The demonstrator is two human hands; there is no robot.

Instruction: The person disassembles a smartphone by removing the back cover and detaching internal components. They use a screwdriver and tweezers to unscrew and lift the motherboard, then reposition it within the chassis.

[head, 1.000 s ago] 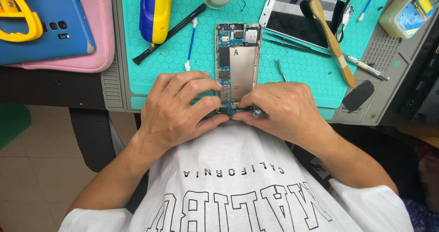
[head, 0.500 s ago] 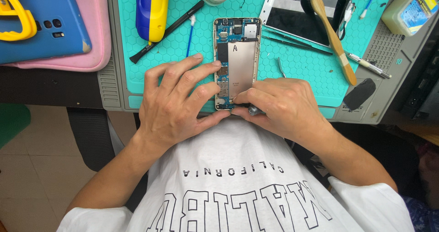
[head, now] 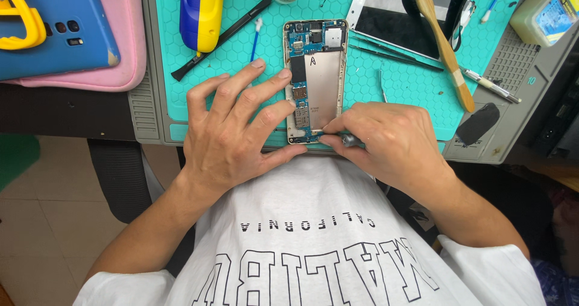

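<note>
An opened gold phone with its back off and blue circuit boards showing [head: 316, 80] lies flat on the teal honeycomb rubber mat [head: 398, 95] on the desk, right in front of the person. The left hand [head: 238, 131] is spread wide open, its fingers pressing on the left edge of the phone to keep it from sliding. The right hand [head: 386, 143] is closed in a pinch around a small silver metal tool [head: 347, 138], and the tip touches the bottom corner of the phone. To do this well, I think the left hand should push down softly and stay flat, and the right hand should keep the tool straight and move slowly, because the parts look tiny and easy to break. A wooden-handled brush [head: 443, 47] and a blue and yellow plastic tool [head: 201, 10] lie near on the mat
</note>
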